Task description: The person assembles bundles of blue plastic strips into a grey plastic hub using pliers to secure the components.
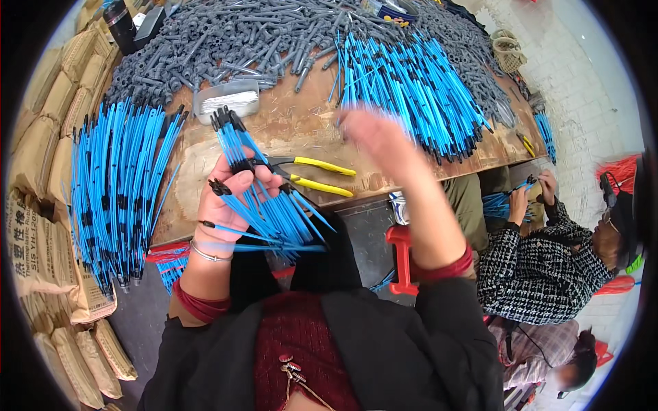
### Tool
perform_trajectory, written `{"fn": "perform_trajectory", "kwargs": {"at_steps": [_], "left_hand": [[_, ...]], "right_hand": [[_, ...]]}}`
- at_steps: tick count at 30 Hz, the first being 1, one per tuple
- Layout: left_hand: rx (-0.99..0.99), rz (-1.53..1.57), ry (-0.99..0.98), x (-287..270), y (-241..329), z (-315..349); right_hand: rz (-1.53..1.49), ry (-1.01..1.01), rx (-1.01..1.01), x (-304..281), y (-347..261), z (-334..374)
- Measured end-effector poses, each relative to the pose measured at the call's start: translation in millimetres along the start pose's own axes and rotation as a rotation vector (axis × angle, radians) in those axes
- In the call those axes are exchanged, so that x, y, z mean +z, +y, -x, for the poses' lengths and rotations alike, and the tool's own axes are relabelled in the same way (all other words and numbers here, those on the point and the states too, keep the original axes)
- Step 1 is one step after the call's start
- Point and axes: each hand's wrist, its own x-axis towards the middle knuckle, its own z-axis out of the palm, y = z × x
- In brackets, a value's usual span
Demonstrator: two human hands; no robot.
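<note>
My left hand is closed round a bundle of thin blue plastic rods with black ends, held over the table's front edge above my lap. The rods fan out toward the lower right. Beside that hand lie pliers with yellow handles, their jaws partly hidden by the hand and the bundle. Smeared by motion, my right hand is in the air at the near left side of a large pile of blue rods. Whether its fingers hold anything cannot be made out.
Grey plastic parts are heaped across the back of the wooden table. A clear tray of white pieces stands in front. More blue rods hang over the left edge. Paper sacks are stacked left. A co-worker sits right, beside a red stool.
</note>
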Motion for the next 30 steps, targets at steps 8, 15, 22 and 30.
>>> {"fn": "perform_trajectory", "kwargs": {"at_steps": [8, 15, 22, 30], "left_hand": [[-0.183, -0.101, 0.157, -84, 13, 28], [0.105, -0.419, -0.231, 20, 1, 35], [0.081, -0.353, -0.265, -16, 15, 42], [0.170, -0.499, 0.037, -8, 9, 22]], "right_hand": [[1.105, 0.420, 0.534, -111, 101, -62], [0.837, 0.385, 0.712, -130, 89, -50], [0.833, 0.354, 0.706, -123, 94, -63], [0.863, 0.440, 0.578, -121, 79, -81]]}}
